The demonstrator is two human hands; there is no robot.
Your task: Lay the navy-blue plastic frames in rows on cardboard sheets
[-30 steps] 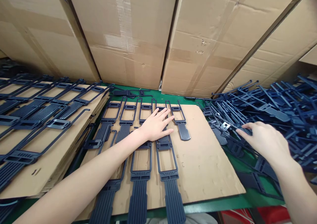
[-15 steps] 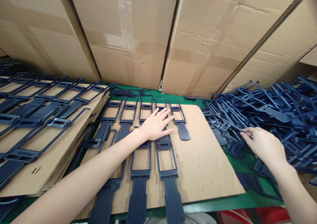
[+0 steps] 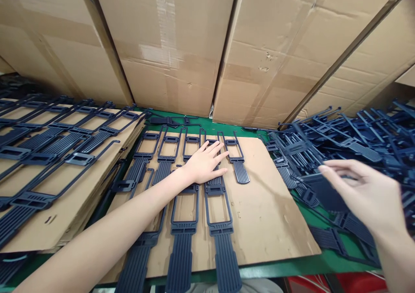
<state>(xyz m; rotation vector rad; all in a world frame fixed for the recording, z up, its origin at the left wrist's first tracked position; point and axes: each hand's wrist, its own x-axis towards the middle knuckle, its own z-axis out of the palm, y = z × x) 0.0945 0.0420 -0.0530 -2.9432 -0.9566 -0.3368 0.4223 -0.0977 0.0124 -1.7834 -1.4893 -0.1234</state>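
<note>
My left hand (image 3: 207, 162) lies flat with its fingers spread over dark blue plastic frames on a cardboard sheet (image 3: 266, 224). Each frame has two long hooked arms and a ribbed paddle, like the plastic frame (image 3: 218, 228) below my wrist. To the right of the sheet, my right hand (image 3: 366, 193) pinches another dark blue plastic frame (image 3: 327, 191), lifted at the edge of a loose pile (image 3: 353, 133). Part of this held frame is blurred and hidden by my fingers. One short frame (image 3: 240, 167) lies just right of my left fingertips.
Left of the sheet stands a stack of cardboard sheets (image 3: 74, 198) with rows of similar frames on top. Tall cardboard boxes (image 3: 168, 46) wall off the back. The green table (image 3: 275, 265) shows along the front, and something red (image 3: 353, 282) sits below its edge.
My right hand has lifted a frame from the pile and moved slightly right and toward me, turning it. My left hand stays in place on the frames.
</note>
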